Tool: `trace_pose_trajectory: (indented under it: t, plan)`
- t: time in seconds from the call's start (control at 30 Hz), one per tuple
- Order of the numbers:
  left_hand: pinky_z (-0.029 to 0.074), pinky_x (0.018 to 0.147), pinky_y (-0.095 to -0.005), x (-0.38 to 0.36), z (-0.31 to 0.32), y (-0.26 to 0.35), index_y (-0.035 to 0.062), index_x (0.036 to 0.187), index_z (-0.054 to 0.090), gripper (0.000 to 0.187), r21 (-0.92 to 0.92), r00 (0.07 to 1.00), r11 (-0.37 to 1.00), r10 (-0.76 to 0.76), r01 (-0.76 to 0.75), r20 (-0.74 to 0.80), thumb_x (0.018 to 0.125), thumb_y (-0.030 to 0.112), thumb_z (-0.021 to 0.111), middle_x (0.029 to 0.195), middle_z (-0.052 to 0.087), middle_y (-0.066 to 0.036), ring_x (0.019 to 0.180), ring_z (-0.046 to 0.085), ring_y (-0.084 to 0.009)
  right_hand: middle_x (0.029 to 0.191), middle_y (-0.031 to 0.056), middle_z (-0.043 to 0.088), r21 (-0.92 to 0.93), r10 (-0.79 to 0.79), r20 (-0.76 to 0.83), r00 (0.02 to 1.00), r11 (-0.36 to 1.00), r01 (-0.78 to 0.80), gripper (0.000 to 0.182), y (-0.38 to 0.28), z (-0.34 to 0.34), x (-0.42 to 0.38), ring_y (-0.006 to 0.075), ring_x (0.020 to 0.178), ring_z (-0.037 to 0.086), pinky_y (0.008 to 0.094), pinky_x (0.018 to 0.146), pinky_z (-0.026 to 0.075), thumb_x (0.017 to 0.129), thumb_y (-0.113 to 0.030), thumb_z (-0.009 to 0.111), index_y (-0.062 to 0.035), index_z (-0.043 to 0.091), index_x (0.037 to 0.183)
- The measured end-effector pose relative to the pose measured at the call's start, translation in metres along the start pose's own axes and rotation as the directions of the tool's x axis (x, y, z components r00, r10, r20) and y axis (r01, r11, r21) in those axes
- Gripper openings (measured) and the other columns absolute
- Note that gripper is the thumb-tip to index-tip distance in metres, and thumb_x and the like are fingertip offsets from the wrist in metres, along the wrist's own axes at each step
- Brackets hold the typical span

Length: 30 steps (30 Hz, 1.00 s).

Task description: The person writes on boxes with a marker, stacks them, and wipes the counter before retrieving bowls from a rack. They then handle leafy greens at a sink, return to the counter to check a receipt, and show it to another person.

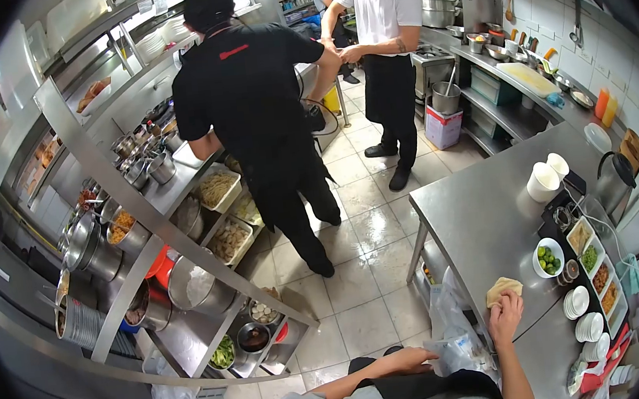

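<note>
My right hand (506,318) is closed on a folded, pale yellow cloth (503,289), which lies against the steel table (468,224) near its front edge. My left hand (413,359) hangs in front of my dark apron, beside the table, its fingers loosely extended with nothing visible in them. Close to its fingertips is a clear plastic bag (457,351) hanging at the table's side. To the right of the cloth stand a white bowl of green limes (548,259) and stacks of small white dishes (575,302).
White paper cups (543,182) and a row of topping trays (602,276) stand on the table. A co-worker in black (250,114) and another in a white shirt (386,16) occupy the aisle. Steel shelving (188,274) with pots and food runs along the left.
</note>
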State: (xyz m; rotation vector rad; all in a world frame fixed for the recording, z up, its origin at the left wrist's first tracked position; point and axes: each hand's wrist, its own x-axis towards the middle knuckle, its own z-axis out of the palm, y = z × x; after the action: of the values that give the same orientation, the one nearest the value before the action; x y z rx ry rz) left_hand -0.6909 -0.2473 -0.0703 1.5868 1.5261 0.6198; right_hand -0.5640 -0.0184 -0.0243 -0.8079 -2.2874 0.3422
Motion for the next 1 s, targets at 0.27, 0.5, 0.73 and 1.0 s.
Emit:
trace_pose_trajectory:
  t: [0.27, 0.5, 0.73, 1.0]
  plan:
    - [0.045, 0.082, -0.0437, 0.006, 0.007, -0.006, 0.0060, 0.120, 0.050, 0.043, 0.008, 1.000, 1.000, 0.013, -0.013, 0.003, 0.083, 0.026, 0.055, 0.105, 0.058, -0.023, 0.097, 0.056, -0.0386, 0.099, 0.0117, 0.051, -0.034, -0.033, -0.004, 0.999, 0.999, 0.033, 0.014, -0.002, -0.002, 0.001, 0.0324, 0.095, 0.046, 0.0421, 0.084, 0.037, 0.068, -0.008, 0.052, -0.0014, 0.052, 0.081]
    - [0.041, 0.090, -0.0419, 0.006, -0.010, 0.017, 0.0019, 0.122, 0.047, 0.042, 0.014, 0.994, 1.000, -0.020, 0.019, 0.111, 0.087, 0.024, 0.051, 0.115, 0.054, -0.021, 0.107, 0.051, -0.0359, 0.101, 0.0117, 0.050, -0.074, -0.050, 0.000, 0.999, 0.996, 0.050, 0.018, 0.003, 0.003, -0.001, 0.0323, 0.097, 0.045, 0.0425, 0.084, 0.037, 0.067, -0.009, 0.053, -0.0015, 0.052, 0.084]
    - [0.041, 0.090, -0.0414, 0.010, -0.001, 0.008, 0.0017, 0.122, 0.047, 0.041, 0.015, 0.995, 1.000, 0.016, -0.018, 0.099, 0.087, 0.023, 0.051, 0.114, 0.055, -0.021, 0.106, 0.051, -0.0354, 0.100, 0.0118, 0.050, -0.087, -0.040, 0.004, 0.999, 0.995, 0.040, 0.019, 0.004, 0.003, -0.001, 0.0323, 0.096, 0.045, 0.0428, 0.085, 0.037, 0.066, -0.009, 0.054, -0.0019, 0.052, 0.084]
    - [0.042, 0.089, -0.0411, 0.014, -0.006, 0.016, 0.0021, 0.122, 0.047, 0.041, 0.015, 0.994, 1.000, 0.019, -0.021, 0.107, 0.086, 0.021, 0.051, 0.112, 0.055, -0.022, 0.105, 0.052, -0.0356, 0.101, 0.0122, 0.050, -0.085, -0.050, -0.006, 0.999, 0.995, 0.049, 0.020, 0.005, 0.003, -0.001, 0.0326, 0.096, 0.045, 0.0435, 0.084, 0.037, 0.066, -0.008, 0.054, -0.0014, 0.052, 0.085]
